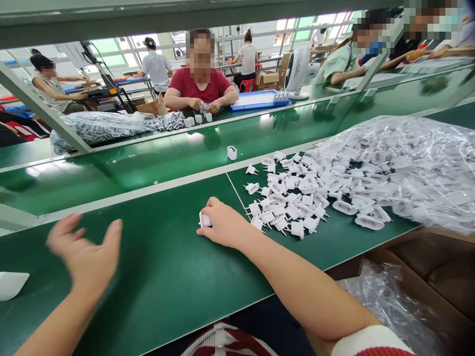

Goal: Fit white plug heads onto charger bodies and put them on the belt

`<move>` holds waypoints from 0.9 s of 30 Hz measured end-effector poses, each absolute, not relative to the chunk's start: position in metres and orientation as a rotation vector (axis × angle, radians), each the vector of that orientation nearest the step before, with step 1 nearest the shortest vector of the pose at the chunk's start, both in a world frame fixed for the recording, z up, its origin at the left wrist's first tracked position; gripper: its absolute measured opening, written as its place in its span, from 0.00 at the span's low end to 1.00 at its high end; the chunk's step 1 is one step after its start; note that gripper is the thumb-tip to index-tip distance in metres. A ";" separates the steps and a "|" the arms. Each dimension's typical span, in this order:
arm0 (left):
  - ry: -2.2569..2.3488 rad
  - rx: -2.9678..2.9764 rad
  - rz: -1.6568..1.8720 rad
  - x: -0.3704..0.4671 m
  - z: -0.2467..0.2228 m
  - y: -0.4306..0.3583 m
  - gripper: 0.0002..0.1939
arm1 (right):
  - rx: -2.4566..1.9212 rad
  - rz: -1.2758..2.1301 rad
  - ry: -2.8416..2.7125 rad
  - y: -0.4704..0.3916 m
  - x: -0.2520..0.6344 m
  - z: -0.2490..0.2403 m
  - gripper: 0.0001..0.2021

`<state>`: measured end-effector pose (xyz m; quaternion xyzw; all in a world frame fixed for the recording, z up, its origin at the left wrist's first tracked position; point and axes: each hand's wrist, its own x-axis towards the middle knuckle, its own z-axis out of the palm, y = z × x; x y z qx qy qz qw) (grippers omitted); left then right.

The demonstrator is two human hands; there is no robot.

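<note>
My right hand pinches a small white plug adapter part just above the green tabletop, with much of the part hidden by the fingers. To the left, my left hand is raised over the green surface, fingers spread and slightly blurred, holding nothing. Right of my right hand lies a loose heap of white plug adapter parts, many with two thin pins showing. One white adapter piece stands alone on the green belt beyond the pale rail.
A clear plastic bag full of similar parts spreads over the right side. At far left lies a white object. Across the belt, a person in a red shirt handles small parts near a blue tray. A metal beam slants at left.
</note>
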<state>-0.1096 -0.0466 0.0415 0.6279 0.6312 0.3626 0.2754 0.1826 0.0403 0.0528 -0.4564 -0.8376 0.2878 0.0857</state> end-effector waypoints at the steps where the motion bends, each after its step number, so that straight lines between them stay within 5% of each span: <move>1: 1.850 1.654 1.212 -0.090 0.041 -0.024 0.22 | -1.369 0.857 -2.487 0.041 0.181 0.051 0.17; 3: 1.882 1.680 1.279 -0.052 0.039 0.031 0.26 | -1.375 0.843 -2.438 0.042 0.177 0.046 0.25; 5: 1.777 1.559 1.191 -0.016 0.034 0.091 0.19 | -1.405 0.836 -2.383 0.044 0.173 0.041 0.29; 14: 1.810 1.369 1.050 0.094 0.010 0.260 0.40 | -1.371 0.884 -2.400 0.058 0.169 0.027 0.22; 19: 1.828 1.329 1.130 0.101 0.014 0.263 0.20 | -1.227 0.952 -2.278 0.061 0.169 0.014 0.12; 21: 1.775 1.346 1.188 0.089 0.019 0.246 0.15 | -1.187 1.127 -1.980 0.062 0.170 0.015 0.16; 24: 1.724 1.396 1.255 0.056 0.028 0.200 0.15 | -0.982 1.518 -1.430 0.059 0.171 0.025 0.28; 27: 1.702 1.439 1.246 0.014 0.037 0.131 0.23 | -0.708 1.756 -1.202 0.051 0.171 0.039 0.28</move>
